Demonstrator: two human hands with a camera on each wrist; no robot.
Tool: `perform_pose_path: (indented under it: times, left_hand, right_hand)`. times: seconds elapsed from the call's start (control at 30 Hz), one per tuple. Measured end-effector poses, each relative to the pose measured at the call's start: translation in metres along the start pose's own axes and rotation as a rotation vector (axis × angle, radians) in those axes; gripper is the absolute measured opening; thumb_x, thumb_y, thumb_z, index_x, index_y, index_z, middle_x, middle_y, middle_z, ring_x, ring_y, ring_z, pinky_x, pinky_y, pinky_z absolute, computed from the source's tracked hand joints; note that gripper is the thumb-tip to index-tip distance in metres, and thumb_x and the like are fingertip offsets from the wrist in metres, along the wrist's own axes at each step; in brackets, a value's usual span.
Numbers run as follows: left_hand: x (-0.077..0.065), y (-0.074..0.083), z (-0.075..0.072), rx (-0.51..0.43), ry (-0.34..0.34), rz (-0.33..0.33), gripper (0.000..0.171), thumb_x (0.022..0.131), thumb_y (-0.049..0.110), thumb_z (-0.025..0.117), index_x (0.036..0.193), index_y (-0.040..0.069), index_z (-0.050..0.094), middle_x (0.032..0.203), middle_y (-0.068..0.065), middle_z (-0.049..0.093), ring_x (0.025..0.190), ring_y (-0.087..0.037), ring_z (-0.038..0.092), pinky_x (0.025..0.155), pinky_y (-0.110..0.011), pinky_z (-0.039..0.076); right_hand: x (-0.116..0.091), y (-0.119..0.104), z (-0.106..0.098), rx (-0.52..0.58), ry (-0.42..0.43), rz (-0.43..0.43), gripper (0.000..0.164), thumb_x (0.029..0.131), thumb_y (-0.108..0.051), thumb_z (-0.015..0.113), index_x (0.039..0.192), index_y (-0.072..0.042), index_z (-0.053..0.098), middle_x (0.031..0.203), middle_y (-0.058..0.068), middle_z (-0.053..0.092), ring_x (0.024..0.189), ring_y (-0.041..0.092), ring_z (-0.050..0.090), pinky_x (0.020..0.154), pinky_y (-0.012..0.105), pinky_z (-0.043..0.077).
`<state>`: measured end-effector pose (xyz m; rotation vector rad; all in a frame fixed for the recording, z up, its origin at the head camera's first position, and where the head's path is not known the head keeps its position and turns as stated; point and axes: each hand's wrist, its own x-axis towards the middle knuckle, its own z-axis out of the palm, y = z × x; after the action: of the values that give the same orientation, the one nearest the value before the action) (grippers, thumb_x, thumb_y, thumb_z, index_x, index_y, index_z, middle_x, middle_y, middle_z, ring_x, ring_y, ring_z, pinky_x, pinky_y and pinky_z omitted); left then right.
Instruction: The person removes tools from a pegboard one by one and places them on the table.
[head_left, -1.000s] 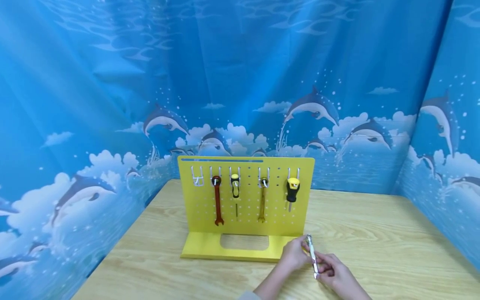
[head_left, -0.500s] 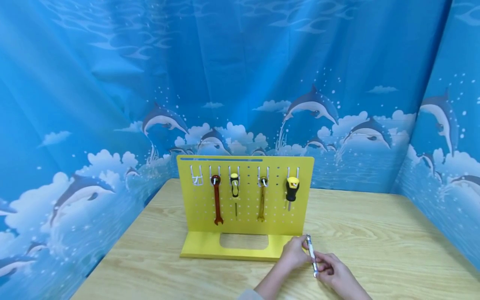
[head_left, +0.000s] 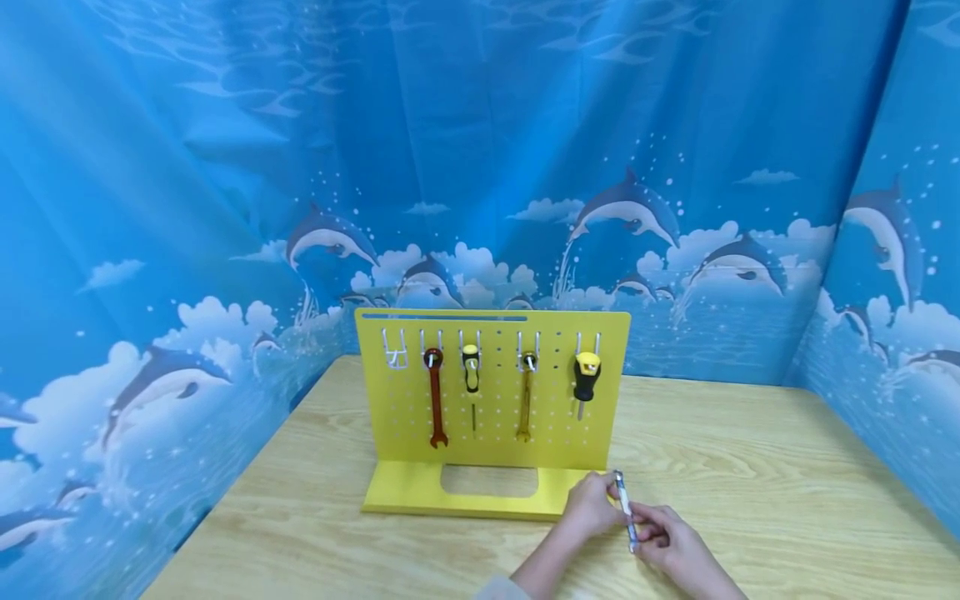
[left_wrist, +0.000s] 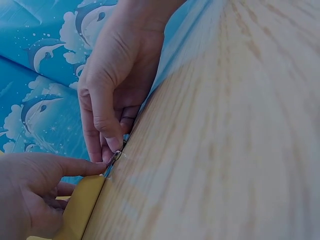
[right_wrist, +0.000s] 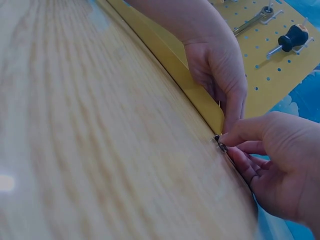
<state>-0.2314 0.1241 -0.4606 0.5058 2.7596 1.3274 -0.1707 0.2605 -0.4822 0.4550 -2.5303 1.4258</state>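
Low at front right, a silver tool [head_left: 624,502] is pinched by my right hand [head_left: 673,543]; my left hand [head_left: 591,507] touches it, whether gripping I cannot tell. Two-handed adjusting seems the step; moving it calls for clearing the yellow pegboard [head_left: 495,452] just beside.

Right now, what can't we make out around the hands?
- Silver tool, exact type: too small in head view; fingers hide much of it in both wrist views.
- Yellow base, right front corner: behind the left hand in head view.
- Right forearm: cut off by head view's bottom edge.
- Pegboard, upper left: cut off by right wrist view's top edge.
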Motion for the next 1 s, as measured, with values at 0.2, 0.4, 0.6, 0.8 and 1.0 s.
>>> perform_pose_path:
  times: [0.2, 0.4, 0.6, 0.8, 1.0]
  left_hand:
    - [0.0016, -0.0002, 0.0021, -0.002, -0.003, -0.015, 0.035, 0.059, 0.010, 0.084, 0.090, 0.011, 0.066, 0.075, 0.008, 0.047, 0.063, -0.006, 0.041, 0.056, -0.018, 0.038]
    - [0.0012, -0.0005, 0.0022, 0.019, 0.002, -0.001, 0.034, 0.059, 0.010, 0.084, 0.088, 0.012, 0.066, 0.074, 0.010, 0.045, 0.063, -0.005, 0.041, 0.056, -0.017, 0.038]
    - [0.0006, -0.0010, 0.0012, 0.034, 0.004, 0.014, 0.037, 0.059, 0.012, 0.085, 0.092, 0.012, 0.068, 0.074, 0.011, 0.045, 0.063, -0.004, 0.041, 0.056, -0.017, 0.037]
    - [0.0015, -0.0021, 0.0016, 0.035, -0.001, 0.017, 0.039, 0.060, 0.012, 0.084, 0.096, 0.012, 0.068, 0.074, 0.011, 0.045, 0.064, -0.003, 0.041, 0.057, -0.017, 0.037]
    - [0.0010, -0.0007, 0.0018, -0.006, -0.013, -0.014, 0.052, 0.060, 0.008, 0.083, 0.110, 0.010, 0.066, 0.074, 0.012, 0.045, 0.063, -0.004, 0.040, 0.055, -0.016, 0.037]
  right_hand:
    - [0.0003, -0.0026, -0.0014, -0.005, -0.012, 0.068, 0.050, 0.073, 0.004, 0.070, 0.116, 0.020, 0.049, 0.097, 0.009, 0.051, 0.076, 0.005, 0.050, 0.065, 0.020, 0.048]
    - [0.0002, -0.0045, -0.0013, -0.007, -0.005, 0.071, 0.049, 0.073, 0.004, 0.070, 0.115, 0.019, 0.050, 0.096, 0.009, 0.051, 0.075, 0.005, 0.050, 0.064, 0.020, 0.047]
    - [0.0001, -0.0029, -0.0002, -0.008, 0.011, 0.042, 0.048, 0.071, 0.005, 0.070, 0.114, 0.019, 0.051, 0.094, 0.008, 0.051, 0.074, 0.004, 0.049, 0.062, 0.020, 0.047]
    - [0.0002, -0.0017, 0.0002, -0.006, 0.013, 0.030, 0.048, 0.071, 0.005, 0.070, 0.114, 0.019, 0.051, 0.093, 0.007, 0.051, 0.074, 0.003, 0.049, 0.062, 0.019, 0.047]
    - [-0.0007, -0.0034, -0.0012, -0.008, 0.003, 0.032, 0.049, 0.071, 0.005, 0.070, 0.114, 0.019, 0.051, 0.093, 0.008, 0.050, 0.074, 0.003, 0.049, 0.063, 0.019, 0.047]
